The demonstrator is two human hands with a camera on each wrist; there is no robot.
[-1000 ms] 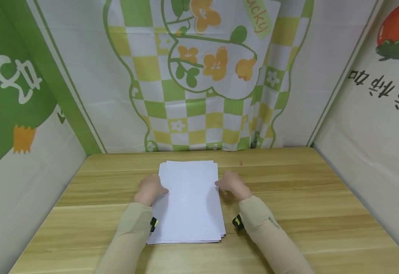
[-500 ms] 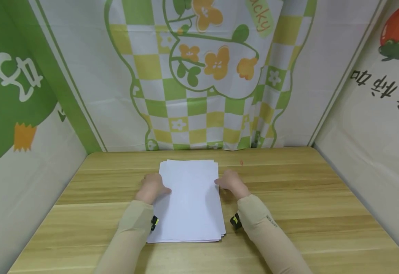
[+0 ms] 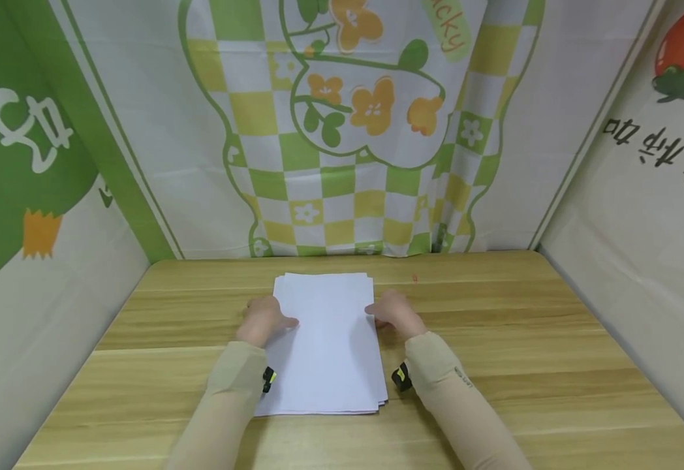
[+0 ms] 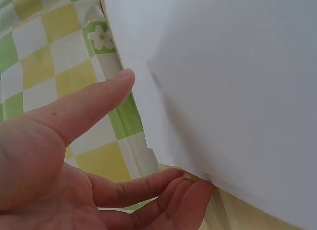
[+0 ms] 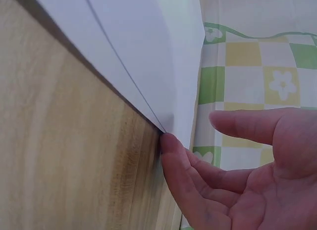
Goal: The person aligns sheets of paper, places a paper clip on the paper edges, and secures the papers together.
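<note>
On the left, the person's left hand (image 3: 262,320) is resting against the long side of the stack of white paper (image 3: 324,365), and its placing suggests that the step in hand is steadying or evening the sheets from both sides. Its thumb (image 4: 94,103) is standing well apart from the fingers (image 4: 148,185), which are touching the paper's edge from below; the head view is showing the thumb over the top sheet, though whether it is pressing there one cannot tell. In the middle, the stack is lying lengthwise on the wooden table (image 3: 553,339), between the two hands, with corners of lower sheets peeking out unevenly at the far left and near right. On the right, the right hand (image 3: 397,312) is meeting the opposite edge with its fingertips (image 5: 171,143), while its thumb (image 5: 247,125) is staying spread, so neither hand is clamping the paper. The next move is probably calling for even inward pressure from both sides, gentle enough that the thin sheets are not buckling.
</note>
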